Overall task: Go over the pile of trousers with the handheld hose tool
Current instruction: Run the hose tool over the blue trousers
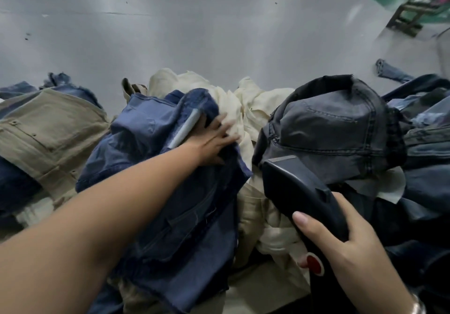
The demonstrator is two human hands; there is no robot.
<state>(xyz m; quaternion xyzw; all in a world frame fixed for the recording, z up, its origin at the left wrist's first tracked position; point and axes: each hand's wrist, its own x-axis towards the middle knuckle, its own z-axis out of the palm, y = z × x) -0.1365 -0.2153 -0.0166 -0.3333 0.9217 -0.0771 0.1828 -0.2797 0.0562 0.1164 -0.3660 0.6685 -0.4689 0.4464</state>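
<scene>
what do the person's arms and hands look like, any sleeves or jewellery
Both forearms are bare, with no sleeves in view and no gloves. The left hand shows no ring or watch. The right hand has short, plain, unpainted nails, and a silver-coloured metal bangle sits at its wrist by the bottom edge of the picture. No markings show on either arm.

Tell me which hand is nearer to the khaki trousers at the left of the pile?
Left. The left hand grips dark blue trousers lying right beside the khaki trousers. The right hand holds the black hose tool further right, across the pile.
</scene>
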